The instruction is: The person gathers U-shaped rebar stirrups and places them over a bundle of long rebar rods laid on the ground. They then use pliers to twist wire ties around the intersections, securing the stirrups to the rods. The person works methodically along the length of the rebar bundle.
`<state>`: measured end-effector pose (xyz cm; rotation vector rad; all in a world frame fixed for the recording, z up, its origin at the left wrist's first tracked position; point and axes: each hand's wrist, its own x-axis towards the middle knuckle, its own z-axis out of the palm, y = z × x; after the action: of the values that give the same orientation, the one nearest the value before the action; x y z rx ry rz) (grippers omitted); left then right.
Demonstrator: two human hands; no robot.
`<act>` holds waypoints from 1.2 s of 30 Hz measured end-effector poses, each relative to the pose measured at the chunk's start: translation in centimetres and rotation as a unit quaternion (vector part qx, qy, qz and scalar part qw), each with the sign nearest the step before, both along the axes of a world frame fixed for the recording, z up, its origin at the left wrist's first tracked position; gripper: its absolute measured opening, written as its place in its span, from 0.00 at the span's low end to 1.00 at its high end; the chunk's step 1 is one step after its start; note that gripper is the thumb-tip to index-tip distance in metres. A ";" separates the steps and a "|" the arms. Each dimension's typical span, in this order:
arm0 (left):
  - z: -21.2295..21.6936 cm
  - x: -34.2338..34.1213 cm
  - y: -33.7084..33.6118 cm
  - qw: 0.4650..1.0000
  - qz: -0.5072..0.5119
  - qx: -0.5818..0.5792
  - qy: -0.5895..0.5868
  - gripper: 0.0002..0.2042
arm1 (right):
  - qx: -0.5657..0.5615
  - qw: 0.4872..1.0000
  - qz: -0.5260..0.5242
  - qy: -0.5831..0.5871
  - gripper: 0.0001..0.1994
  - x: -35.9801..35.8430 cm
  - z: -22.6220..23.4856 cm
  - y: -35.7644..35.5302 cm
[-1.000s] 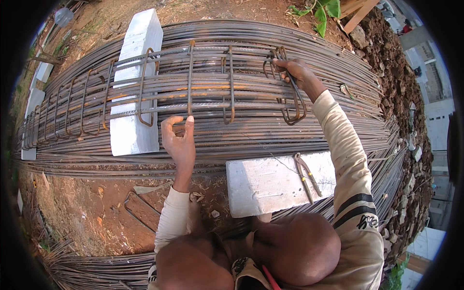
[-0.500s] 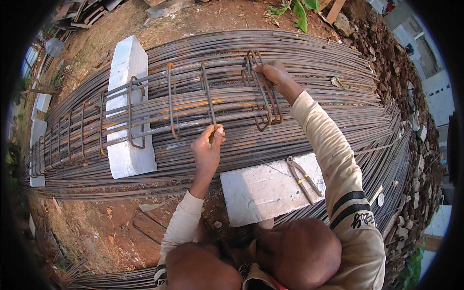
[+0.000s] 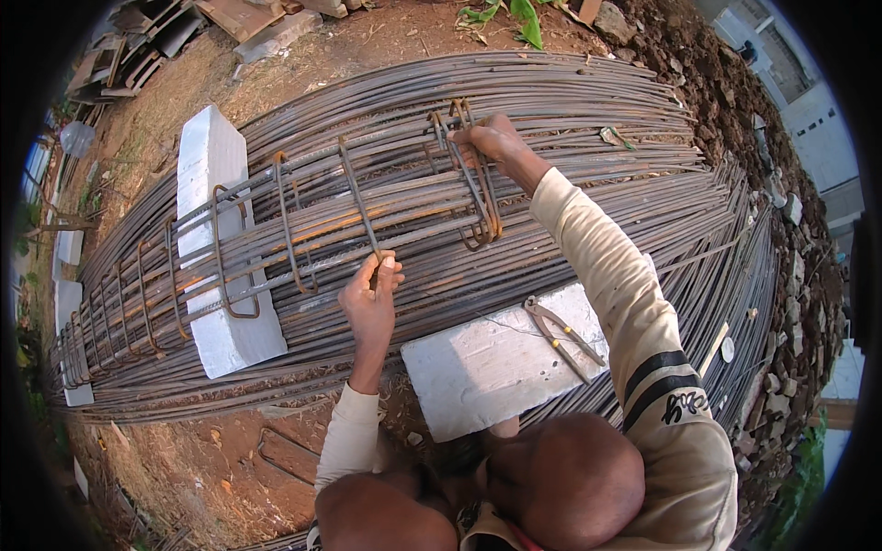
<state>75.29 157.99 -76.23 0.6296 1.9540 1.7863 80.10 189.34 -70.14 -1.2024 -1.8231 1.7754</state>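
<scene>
Crouching over a rebar cage (image 3: pixel 303 230), both hands stay on its stirrups.

From the left: the cage rests across a white block (image 3: pixel 216 239) on the long rebar pile (image 3: pixel 570 119). The left hand (image 3: pixel 370 298) has slid rightward since a second ago and now pinches the lower end of a single stirrup (image 3: pixel 358 197). The right hand (image 3: pixel 493 140) still grips the bunched stirrups (image 3: pixel 473 174). Pincers (image 3: pixel 560 335) lie on the nearer block (image 3: pixel 501 363).

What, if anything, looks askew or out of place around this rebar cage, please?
The stirrups under the right hand sit bunched and leaning, while those to the left stand spaced apart. One bent stirrup lies loose on the dirt. The pincers rest on the white block.
</scene>
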 end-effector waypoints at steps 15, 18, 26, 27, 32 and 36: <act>-0.3 -0.6 -1.5 0.997 -0.009 -0.054 0.055 0.16 | -0.021 0.999 -0.040 -0.025 0.12 6.8 0.2 6.4; -0.3 -0.6 -1.5 0.996 -0.011 -0.062 0.066 0.16 | -0.027 0.998 -0.060 -0.013 0.12 8.1 -0.5 8.3; -0.7 -0.4 -1.2 0.997 -0.002 -0.025 0.077 0.13 | 0.011 0.998 -0.046 -0.042 0.12 10.0 -1.2 10.8; -0.6 -0.4 -1.2 0.996 -0.004 -0.033 0.086 0.12 | 0.009 0.999 -0.038 -0.037 0.12 9.9 -1.3 10.8; -0.4 -0.2 -1.0 0.994 -0.006 -0.037 0.101 0.12 | 0.086 0.991 -0.011 -0.104 0.13 10.6 -1.2 12.2; -0.2 -0.7 -1.5 0.989 -0.012 -0.071 0.128 0.12 | 0.137 0.984 -0.038 -0.109 0.14 11.7 -0.8 13.0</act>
<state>74.60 156.52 -76.47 0.8648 2.2076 1.6006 91.79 202.35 -70.96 -1.3760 -2.0325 1.3421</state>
